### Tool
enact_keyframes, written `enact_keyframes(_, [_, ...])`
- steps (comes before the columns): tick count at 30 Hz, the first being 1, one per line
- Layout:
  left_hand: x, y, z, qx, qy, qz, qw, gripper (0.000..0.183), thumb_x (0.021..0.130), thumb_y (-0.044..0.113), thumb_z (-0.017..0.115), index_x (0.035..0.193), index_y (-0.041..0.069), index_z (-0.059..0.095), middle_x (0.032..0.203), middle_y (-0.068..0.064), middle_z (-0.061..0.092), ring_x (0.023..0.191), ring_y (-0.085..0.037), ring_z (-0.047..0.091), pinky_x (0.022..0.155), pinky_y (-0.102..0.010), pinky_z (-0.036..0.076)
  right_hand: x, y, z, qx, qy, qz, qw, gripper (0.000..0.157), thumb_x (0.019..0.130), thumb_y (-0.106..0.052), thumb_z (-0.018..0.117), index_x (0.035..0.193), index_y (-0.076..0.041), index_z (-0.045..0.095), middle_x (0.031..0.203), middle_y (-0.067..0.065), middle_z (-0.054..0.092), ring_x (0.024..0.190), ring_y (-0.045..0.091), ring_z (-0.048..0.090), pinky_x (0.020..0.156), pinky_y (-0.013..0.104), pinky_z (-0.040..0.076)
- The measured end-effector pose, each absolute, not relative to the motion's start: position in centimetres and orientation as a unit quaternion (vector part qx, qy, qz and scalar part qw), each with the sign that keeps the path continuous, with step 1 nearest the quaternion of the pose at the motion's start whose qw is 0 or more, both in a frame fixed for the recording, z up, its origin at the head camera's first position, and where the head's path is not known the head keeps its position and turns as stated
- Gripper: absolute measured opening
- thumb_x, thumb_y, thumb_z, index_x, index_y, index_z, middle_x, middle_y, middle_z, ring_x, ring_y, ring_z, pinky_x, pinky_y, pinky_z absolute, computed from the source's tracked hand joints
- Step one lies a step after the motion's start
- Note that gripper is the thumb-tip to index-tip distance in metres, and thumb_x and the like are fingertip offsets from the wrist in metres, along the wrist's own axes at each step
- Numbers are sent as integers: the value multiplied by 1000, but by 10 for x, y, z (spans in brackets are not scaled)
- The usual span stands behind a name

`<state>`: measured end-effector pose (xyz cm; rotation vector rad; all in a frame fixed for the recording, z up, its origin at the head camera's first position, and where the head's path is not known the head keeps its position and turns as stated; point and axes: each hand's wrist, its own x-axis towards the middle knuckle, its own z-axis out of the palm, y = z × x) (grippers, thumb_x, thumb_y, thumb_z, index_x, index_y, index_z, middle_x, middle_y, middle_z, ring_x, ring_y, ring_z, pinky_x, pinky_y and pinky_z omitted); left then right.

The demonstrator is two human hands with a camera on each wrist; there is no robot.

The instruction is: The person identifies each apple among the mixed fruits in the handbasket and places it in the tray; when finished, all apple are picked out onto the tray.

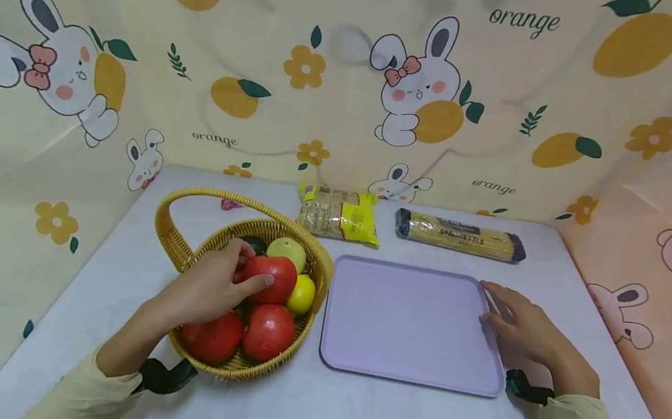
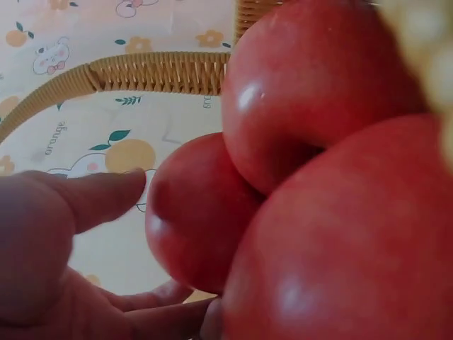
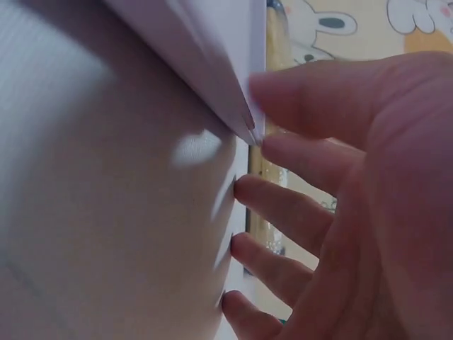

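My left hand [image 1: 209,285] reaches into a woven basket [image 1: 314,317], its thumb and fingers around the upper red tomato [image 1: 276,277]. In the left wrist view that tomato [image 2: 198,212] sits between thumb and fingers, beside two larger-looking red tomatoes [image 2: 354,248]. A pale green round fruit [image 1: 287,252], a yellow lemon-like fruit [image 1: 301,295] and a dark green item [image 1: 256,245] lie around it. My right hand [image 1: 530,328] rests at the right edge of a lilac tray [image 1: 409,328], thumb and index finger at its far corner, other fingers spread with tips down on the table.
Behind the basket and tray lie a yellow-and-clear bag [image 1: 338,214] and a spaghetti packet [image 1: 460,236]. The basket's tall handle [image 1: 170,218] arches on the far left side. A small pink-purple item [image 1: 231,204] shows behind it. Patterned cloth walls enclose the white table [image 1: 263,412].
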<state>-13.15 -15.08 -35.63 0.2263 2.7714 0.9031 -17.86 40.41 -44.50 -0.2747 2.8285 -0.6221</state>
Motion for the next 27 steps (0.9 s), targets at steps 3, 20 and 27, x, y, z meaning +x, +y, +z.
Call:
enact_keyframes(3, [-136, -152, -357, 90, 941, 306, 114, 72, 105, 49, 71, 152, -2, 49, 133, -21, 71, 119, -34, 68, 103, -59, 59, -177, 406, -446, -95, 967, -205, 118, 79, 107, -41, 69, 172, -11, 34, 170, 35, 36, 153, 66, 32, 117, 84, 32])
enact_keyframes(20, [-151, -144, -349, 122, 934, 301, 147, 76, 99, 47, 79, 155, 1, 54, 136, -16, 69, 121, -32, 66, 104, -57, 59, -175, 407, -450, -99, 965, -210, 122, 81, 108, -43, 68, 173, -14, 30, 172, 35, 32, 153, 67, 30, 116, 86, 31])
enact_keyframes(27, [-155, -146, -350, 108, 924, 329, 161, 80, 94, 45, 85, 156, 6, 54, 137, -15, 69, 125, -33, 64, 107, -60, 57, -176, 408, -450, -103, 964, -213, 123, 81, 108, -44, 67, 174, -15, 30, 173, 34, 31, 153, 67, 29, 116, 86, 30])
